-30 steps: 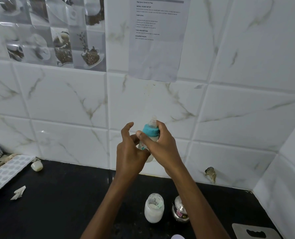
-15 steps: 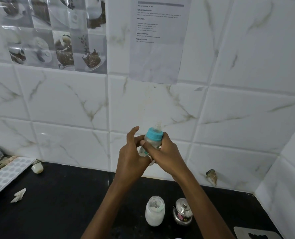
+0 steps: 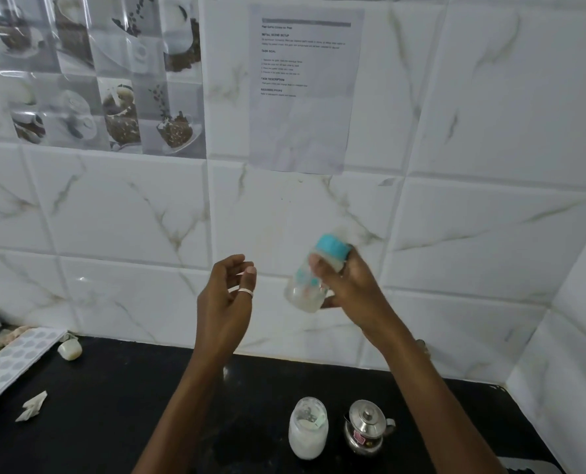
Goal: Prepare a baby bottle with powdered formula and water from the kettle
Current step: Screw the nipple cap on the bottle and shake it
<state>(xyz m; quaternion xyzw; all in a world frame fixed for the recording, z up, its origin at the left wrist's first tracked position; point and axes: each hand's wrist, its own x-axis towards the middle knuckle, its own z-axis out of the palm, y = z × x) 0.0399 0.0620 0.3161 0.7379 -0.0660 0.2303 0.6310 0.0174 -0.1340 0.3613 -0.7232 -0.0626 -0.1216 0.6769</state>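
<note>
My right hand [image 3: 349, 285] grips a small clear baby bottle [image 3: 307, 290] with a teal collar, held tilted in the air in front of the tiled wall; the bottle looks blurred and holds a whitish liquid. My left hand [image 3: 226, 295] hangs beside it, about a hand's width to the left, fingers loosely apart and holding nothing. Below on the black counter [image 3: 113, 405] stand a clear jar of white powder [image 3: 308, 428] and, just right of it, a small steel kettle [image 3: 367, 429] with its lid on.
A white ice tray [image 3: 13, 360] lies at the counter's left edge, with a small white cap [image 3: 69, 349] and a crumpled paper scrap [image 3: 31, 405] near it. A printed sheet [image 3: 302, 87] hangs on the tiled wall. The right wall meets the counter in a corner.
My left hand has let go of the bottle and moved left. My right hand alone now holds it, shifted right and tilted, blurred with motion.
</note>
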